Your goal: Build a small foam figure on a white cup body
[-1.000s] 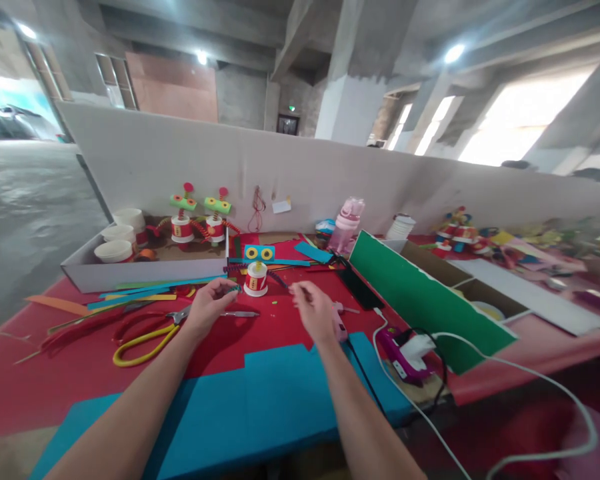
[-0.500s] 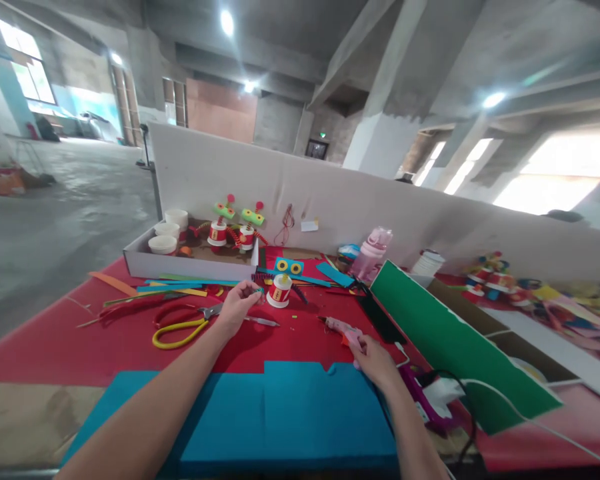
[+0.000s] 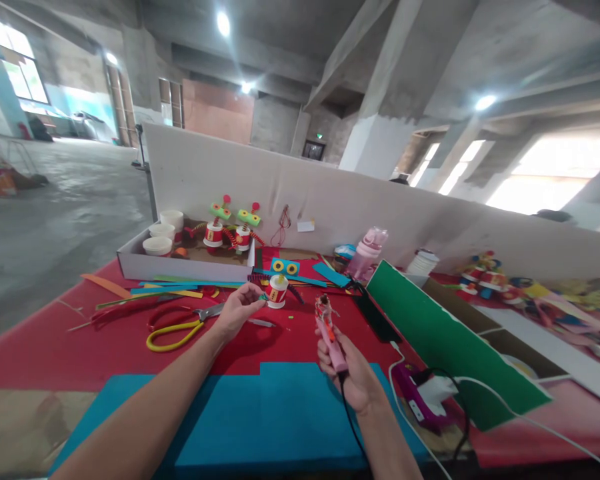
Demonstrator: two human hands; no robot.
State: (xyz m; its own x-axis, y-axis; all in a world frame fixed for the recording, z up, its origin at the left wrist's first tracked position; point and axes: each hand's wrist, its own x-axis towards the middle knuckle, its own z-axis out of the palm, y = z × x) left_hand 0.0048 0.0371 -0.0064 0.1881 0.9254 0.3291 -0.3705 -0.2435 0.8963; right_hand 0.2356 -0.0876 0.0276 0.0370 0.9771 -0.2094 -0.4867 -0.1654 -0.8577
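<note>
My right hand (image 3: 347, 370) is wrapped round the handle of a pink hot glue gun (image 3: 334, 347). Its nozzle points away from me and a black cord hangs from its base. Between the thumb and fingertips of my left hand (image 3: 241, 310) is a small green piece (image 3: 264, 297), too small to make out fully. Just right of those fingertips stands a red and white paper cup (image 3: 277, 292), upside down, with dark coiled paper strips at both sides. Behind the cup lies a blue paper strip with two yellow ring eyes (image 3: 285, 267).
Yellow- and red-handled scissors (image 3: 175, 335) lie left, near coloured paper strips (image 3: 167, 289). A white box (image 3: 185, 268) holds cups and two finished figures. On the right are a phone (image 3: 377, 319), a green board (image 3: 455, 340) and a purple power strip (image 3: 423, 400). Blue board (image 3: 230, 420) lies in front.
My right hand has lifted the glue gun off the table and turned it upright, moving left. My left hand has shifted slightly right, closer to the cup, still pinching the green piece.
</note>
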